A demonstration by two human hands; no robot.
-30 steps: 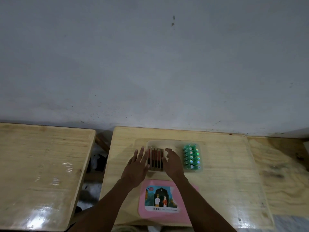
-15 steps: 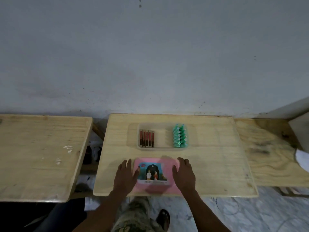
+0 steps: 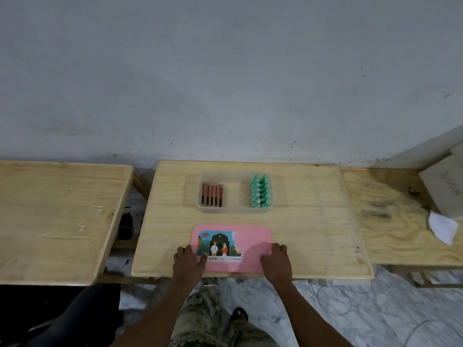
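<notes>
A flat pink lid (image 3: 250, 240) with a picture label lies near the front edge of the middle wooden table (image 3: 313, 234). My left hand (image 3: 188, 260) grips its near left corner, thumb on top over the label. Over the near right corner my right hand (image 3: 275, 259) does the same, fingers curled. Beyond the lid stands a clear plastic tray (image 3: 235, 209). It holds a row of red-and-brown boxes (image 3: 211, 195) on the left and several green bottles (image 3: 260, 194) on the right.
A second wooden table (image 3: 57, 216) stands to the left across a gap, and a third (image 3: 395, 221) adjoins on the right with a white cloth (image 3: 442, 227) and a grey box (image 3: 446, 189). A grey wall runs behind. Cables lie on the marble floor.
Both hands left the tray's boxes and came back to the pink lid, first flanking it, now gripping its near corners. The view has pulled back from the table.
</notes>
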